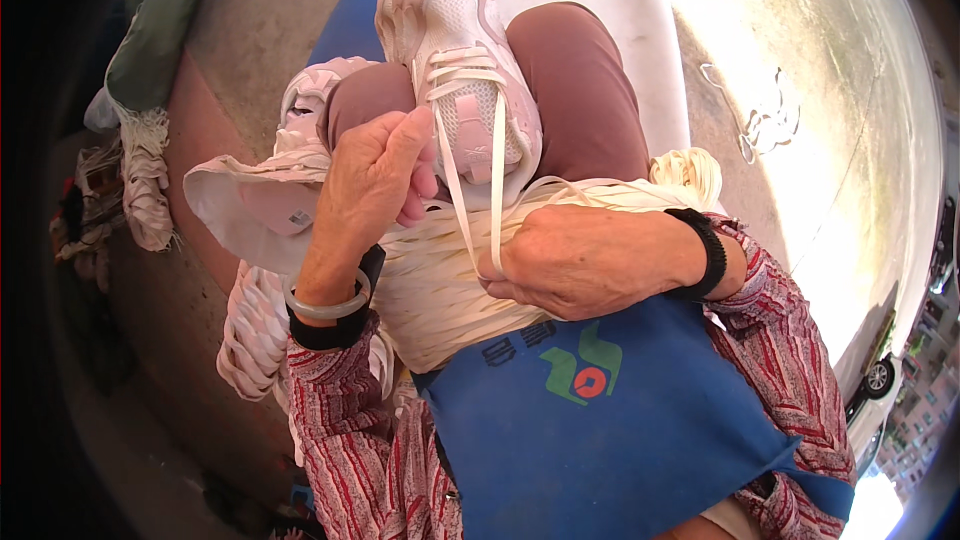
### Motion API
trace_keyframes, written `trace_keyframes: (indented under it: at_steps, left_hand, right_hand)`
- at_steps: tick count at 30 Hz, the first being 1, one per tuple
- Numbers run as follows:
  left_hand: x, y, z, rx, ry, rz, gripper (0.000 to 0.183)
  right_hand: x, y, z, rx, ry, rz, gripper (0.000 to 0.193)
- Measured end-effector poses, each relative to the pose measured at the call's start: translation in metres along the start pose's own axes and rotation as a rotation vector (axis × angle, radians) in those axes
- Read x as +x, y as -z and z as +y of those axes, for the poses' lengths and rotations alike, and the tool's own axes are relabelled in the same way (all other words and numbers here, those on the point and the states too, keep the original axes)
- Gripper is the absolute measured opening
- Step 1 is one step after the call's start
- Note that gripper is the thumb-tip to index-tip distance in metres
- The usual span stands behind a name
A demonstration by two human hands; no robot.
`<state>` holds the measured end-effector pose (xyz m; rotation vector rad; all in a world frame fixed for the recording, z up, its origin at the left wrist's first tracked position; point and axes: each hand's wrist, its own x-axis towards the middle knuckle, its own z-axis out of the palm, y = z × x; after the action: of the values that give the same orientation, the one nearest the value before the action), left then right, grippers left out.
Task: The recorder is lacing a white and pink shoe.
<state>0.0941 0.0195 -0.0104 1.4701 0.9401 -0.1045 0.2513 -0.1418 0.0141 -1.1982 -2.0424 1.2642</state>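
A pale pink and white sneaker rests between my knees, toe pointing away from me. White shoelace crosses its lower eyelets, and two long strands run from it toward me. My right hand is closed on these strands just below the shoe. Beside the shoe's left edge, my left hand is curled closed with the thumb against the fingers; whatever it may hold is hidden. Across my lap lies a thick bundle of cream laces, partly under my right hand.
At left sits another pink sneaker, near a pale shoe part and braided pink laces. Green cloth hangs at upper left beside more braided laces. Loose white laces lie on the sunlit floor. A blue apron covers my front.
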Motion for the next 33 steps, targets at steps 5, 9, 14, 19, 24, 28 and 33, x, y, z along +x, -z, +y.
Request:
trace_keyframes:
  at_steps: [5,9,14,19,24,28,33]
  left_hand:
    - [-0.02,-0.032,0.001,-0.407,0.104,-0.093,0.033]
    - [-0.015,-0.04,-0.012,-0.555,-0.024,-0.108,0.027]
    - [-0.016,-0.037,-0.01,0.251,-0.456,0.382,0.029]
    - [-0.006,-0.038,-0.015,0.604,-0.564,0.468,0.04]
    - [-0.01,-0.043,-0.02,0.745,-0.591,0.507,0.041]
    - [-0.009,-0.04,-0.019,0.869,-0.507,0.454,0.039]
    - [-0.01,-0.032,-0.026,0.598,-0.652,0.399,0.03]
  right_hand:
    - [0.02,-0.02,-0.006,-0.157,-0.013,-0.01,0.016]
    - [0.011,-0.014,-0.011,-0.176,-0.091,0.002,0.023]
    - [0.01,0.026,0.02,-0.28,-0.31,0.616,0.03]
    - [0.031,0.027,0.057,-0.577,-0.272,0.725,0.02]
    - [0.044,0.022,0.056,-0.785,-0.342,0.647,0.016]
    - [0.042,0.022,0.068,-0.729,-0.14,0.596,0.017]
    - [0.034,0.025,0.063,-0.622,-0.188,0.668,0.016]
